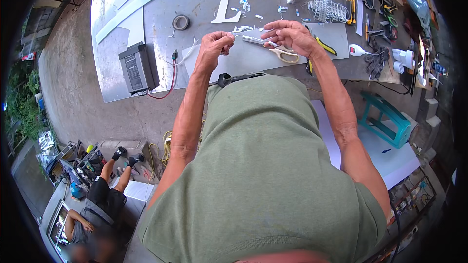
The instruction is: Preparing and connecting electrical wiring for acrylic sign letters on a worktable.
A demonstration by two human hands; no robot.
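My left hand (217,47) is closed in a pinch on a thin white wire (240,35) above the metal worktable (161,14). To its right, my right hand (295,38) has its fingers apart and slightly curved, close to the wire's other stretch; I see nothing firmly gripped in it. Beneath the right hand lie scissors with beige handles (286,56), partly covered by the fingers. Beyond both hands rests a white letter L (226,7), with several small white-and-blue pieces (243,5) scattered beside it. A grey sheet (243,61) is under my hands.
Left on the table are a black power box (138,69) with a red wire and a tape roll (181,22). Rightward lie a coiled white wire bundle (327,7), yellow-black pliers (325,46) and a grey glove (375,63). A teal stool (389,119) and a seated person (100,204) are nearby.
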